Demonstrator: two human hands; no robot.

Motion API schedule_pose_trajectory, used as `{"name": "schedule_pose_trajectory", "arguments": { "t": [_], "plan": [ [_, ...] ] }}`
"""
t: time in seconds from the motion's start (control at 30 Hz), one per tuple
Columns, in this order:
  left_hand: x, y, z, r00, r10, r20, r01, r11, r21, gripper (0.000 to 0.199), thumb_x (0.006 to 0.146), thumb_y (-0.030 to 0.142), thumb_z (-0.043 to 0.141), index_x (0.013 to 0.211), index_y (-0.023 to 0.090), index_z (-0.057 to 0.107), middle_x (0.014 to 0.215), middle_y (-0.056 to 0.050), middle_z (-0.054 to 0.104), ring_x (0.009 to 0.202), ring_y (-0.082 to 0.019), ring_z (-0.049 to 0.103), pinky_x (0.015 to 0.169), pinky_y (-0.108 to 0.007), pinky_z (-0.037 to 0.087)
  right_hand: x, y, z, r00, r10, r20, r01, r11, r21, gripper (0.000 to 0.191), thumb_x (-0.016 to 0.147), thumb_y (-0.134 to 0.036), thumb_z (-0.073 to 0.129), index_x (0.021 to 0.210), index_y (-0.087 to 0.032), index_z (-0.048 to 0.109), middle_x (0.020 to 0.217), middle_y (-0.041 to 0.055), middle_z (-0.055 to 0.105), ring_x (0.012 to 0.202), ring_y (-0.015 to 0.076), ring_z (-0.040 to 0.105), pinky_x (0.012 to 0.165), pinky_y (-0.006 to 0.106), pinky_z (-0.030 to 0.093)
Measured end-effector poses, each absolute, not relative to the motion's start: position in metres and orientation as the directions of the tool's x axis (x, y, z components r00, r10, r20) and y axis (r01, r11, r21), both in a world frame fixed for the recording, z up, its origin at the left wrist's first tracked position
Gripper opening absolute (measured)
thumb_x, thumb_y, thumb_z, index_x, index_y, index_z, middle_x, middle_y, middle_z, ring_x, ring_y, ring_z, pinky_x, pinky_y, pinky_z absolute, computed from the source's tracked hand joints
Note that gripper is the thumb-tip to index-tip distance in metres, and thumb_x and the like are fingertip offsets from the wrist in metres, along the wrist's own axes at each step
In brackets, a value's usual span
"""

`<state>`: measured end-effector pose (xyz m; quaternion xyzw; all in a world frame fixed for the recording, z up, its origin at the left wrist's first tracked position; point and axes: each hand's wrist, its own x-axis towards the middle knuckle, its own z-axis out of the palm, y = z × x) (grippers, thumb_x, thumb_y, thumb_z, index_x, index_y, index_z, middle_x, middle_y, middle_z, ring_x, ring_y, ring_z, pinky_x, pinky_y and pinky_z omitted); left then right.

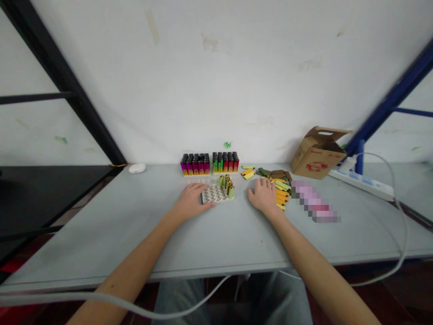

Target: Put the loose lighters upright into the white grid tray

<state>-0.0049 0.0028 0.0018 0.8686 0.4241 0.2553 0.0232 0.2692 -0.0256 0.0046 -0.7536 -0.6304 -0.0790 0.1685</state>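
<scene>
My left hand (192, 201) grips the left end of a white tray with rows of holes (214, 194), thumb along the near edge and fingers over the far side. Several yellow-green lighter-shaped pieces (230, 188) stand upright at the tray's right end; the holes to their left show no pieces. My right hand (264, 195) rests on the left side of a loose pile of yellow lighter-shaped pieces (281, 197). Its thumb is apart from the fingers, and nothing shows held in it. The fingertips partly cover the pile's edge.
Behind the tray stand two blocks of upright lighters, purple-orange (195, 166) and green-red (225, 163). Dark green and brown pieces (277, 174) lie near an open cardboard box (318, 155). A power strip (363, 183), white cable (403, 225) and white case (137, 168) are also on the table.
</scene>
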Motion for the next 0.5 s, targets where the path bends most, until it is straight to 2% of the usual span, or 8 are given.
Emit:
{"name": "schedule_pose_trajectory", "arguments": {
  "t": [0.17, 0.3, 0.37, 0.5],
  "plan": [
    [-0.0061, 0.0028, 0.0032, 0.529, 0.745, 0.406, 0.716, -0.649, 0.258, 0.064, 0.076, 0.059, 0.063, 0.124, 0.017, 0.057, 0.122, -0.012, 0.062, 0.115, -0.03, 0.053, 0.103, -0.046, 0.038, 0.265, -0.0275, 0.0116, 0.07, 0.95, 0.303, 0.983, -0.014, -0.185, 0.039, 0.086, -0.024, 0.043, 0.12, -0.011, 0.055, 0.116, 0.0185, 0.061, 0.11, 0.0299, 0.052, 0.099, 0.041, 0.032],
    [-0.0058, 0.0021, 0.005, 0.522, 0.755, 0.396, 0.722, -0.639, 0.266, 0.063, 0.076, 0.058, 0.063, 0.124, 0.017, 0.057, 0.123, -0.013, 0.061, 0.117, -0.031, 0.053, 0.104, -0.048, 0.037, 0.2596, -0.0282, 0.013, 0.066, 0.93, 0.361, 0.976, 0.014, -0.215, 0.042, 0.084, -0.023, 0.047, 0.124, -0.01, 0.053, 0.127, 0.0186, 0.054, 0.116, 0.0298, 0.048, 0.094, 0.038, 0.036],
    [-0.0058, 0.0022, 0.005, 0.524, 0.751, 0.402, 0.718, -0.643, 0.265, 0.063, 0.076, 0.058, 0.063, 0.124, 0.017, 0.057, 0.124, -0.013, 0.061, 0.117, -0.031, 0.052, 0.104, -0.047, 0.037, 0.2598, -0.0283, 0.0124, 0.086, 0.936, 0.34, 0.974, -0.007, -0.227, 0.036, 0.085, -0.028, 0.047, 0.114, -0.009, 0.06, 0.123, 0.0203, 0.056, 0.115, 0.0311, 0.048, 0.094, 0.039, 0.036],
    [-0.0063, 0.0026, 0.004, 0.533, 0.742, 0.407, 0.716, -0.652, 0.251, 0.065, 0.077, 0.059, 0.061, 0.124, 0.015, 0.057, 0.124, -0.013, 0.061, 0.116, -0.031, 0.052, 0.104, -0.046, 0.038, 0.264, -0.0271, 0.012, 0.051, 0.953, 0.297, 0.95, 0.045, -0.309, 0.026, 0.087, -0.032, 0.047, 0.09, -0.014, 0.065, 0.1, 0.0168, 0.066, 0.098, 0.0285, 0.057, 0.086, 0.038, 0.039]
  ]
}}
